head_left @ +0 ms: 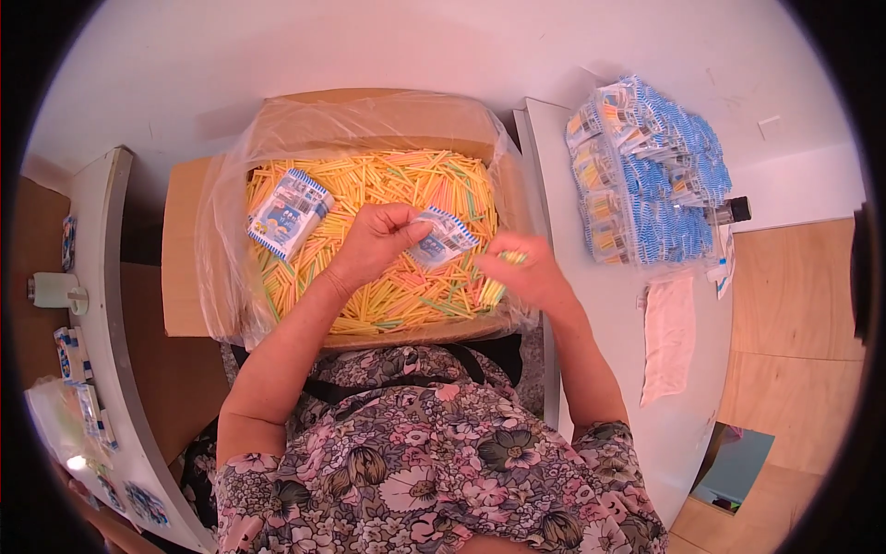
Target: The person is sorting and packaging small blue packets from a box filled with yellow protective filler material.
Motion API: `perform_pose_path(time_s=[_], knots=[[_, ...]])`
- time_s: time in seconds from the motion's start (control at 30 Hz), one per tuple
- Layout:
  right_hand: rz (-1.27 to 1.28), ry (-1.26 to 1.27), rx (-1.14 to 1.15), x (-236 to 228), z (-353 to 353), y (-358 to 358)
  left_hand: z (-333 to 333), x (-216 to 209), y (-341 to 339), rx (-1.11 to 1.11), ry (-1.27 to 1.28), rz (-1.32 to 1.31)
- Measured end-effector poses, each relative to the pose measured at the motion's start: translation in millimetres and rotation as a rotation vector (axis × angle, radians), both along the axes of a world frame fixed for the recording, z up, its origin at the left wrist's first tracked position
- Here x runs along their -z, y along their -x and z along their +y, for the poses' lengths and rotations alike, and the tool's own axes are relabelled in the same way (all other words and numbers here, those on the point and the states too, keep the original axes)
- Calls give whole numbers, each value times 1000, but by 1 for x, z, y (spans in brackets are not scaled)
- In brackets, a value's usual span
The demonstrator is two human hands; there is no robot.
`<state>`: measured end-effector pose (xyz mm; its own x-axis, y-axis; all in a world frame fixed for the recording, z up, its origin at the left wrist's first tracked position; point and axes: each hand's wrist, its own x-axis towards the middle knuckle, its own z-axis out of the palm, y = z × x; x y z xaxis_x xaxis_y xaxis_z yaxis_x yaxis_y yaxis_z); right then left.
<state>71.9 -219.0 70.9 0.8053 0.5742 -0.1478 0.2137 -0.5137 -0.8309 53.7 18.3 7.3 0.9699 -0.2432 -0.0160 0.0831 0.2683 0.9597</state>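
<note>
In front of me stands a cardboard box (208, 245) lined with clear plastic and filled with thin yellow, pink and green sticks (369, 309). Over its middle, my left hand (377, 242) pinches the edge of a small blue-and-white printed packet (441, 242). Just right of that packet, my right hand (528, 268) is closed around a small bunch of yellow and green sticks (498, 282); some motion blur softens its outline. A stack of similar blue-and-white packets (288, 214) lies on the sticks at the box's left side.
To the right, a white table (591, 346) carries clear bags of filled packets (651, 180), a pink cloth (669, 337) and a black-capped object (736, 210). On the left, another white table (101, 231) holds a pale roll of tape (57, 292) and several packets. A wall rises behind the box.
</note>
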Motion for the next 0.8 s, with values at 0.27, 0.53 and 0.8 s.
perform_pose_path(time_s=[0.27,0.53,0.8], knots=[[498,-603,377,-39,26,-13,-3,-5,1,30,11,34],[129,-300,285,-21,42,-27,-3,-9,-1,138,-45,-80],[-18,-79,88,-35,54,-17,1,-5,3,90,-16,61]])
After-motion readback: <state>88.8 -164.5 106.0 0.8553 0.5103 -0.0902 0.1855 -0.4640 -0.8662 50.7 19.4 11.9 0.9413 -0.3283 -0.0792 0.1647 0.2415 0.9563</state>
